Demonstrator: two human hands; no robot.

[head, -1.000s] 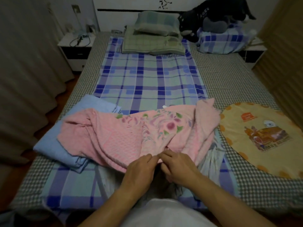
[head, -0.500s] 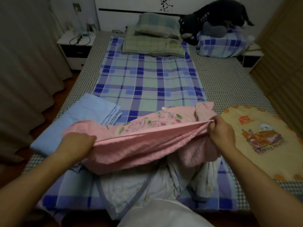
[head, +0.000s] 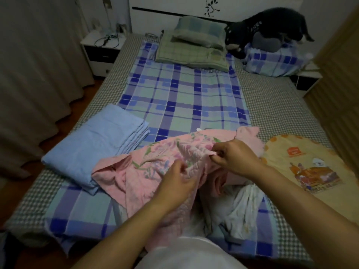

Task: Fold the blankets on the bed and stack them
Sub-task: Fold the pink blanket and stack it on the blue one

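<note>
Both hands have come back together from their wide spread. Left hand (head: 177,180) and right hand (head: 232,157) each pinch the pink floral blanket (head: 147,167), bunched at the bed's near edge beside the folded blue blanket (head: 93,146). Step in hand: finding the edges. Next, judged: match corners, spread flat, fold, then stack on the blue.

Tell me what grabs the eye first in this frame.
The crumpled pink floral blanket at the near middle of the bed, gripped by both the left hand and the right hand. Beside it on the left lies a neatly folded light blue blanket, and on the right a yellow cartoon-print cloth. A black plush toy sits by the headboard.
</note>
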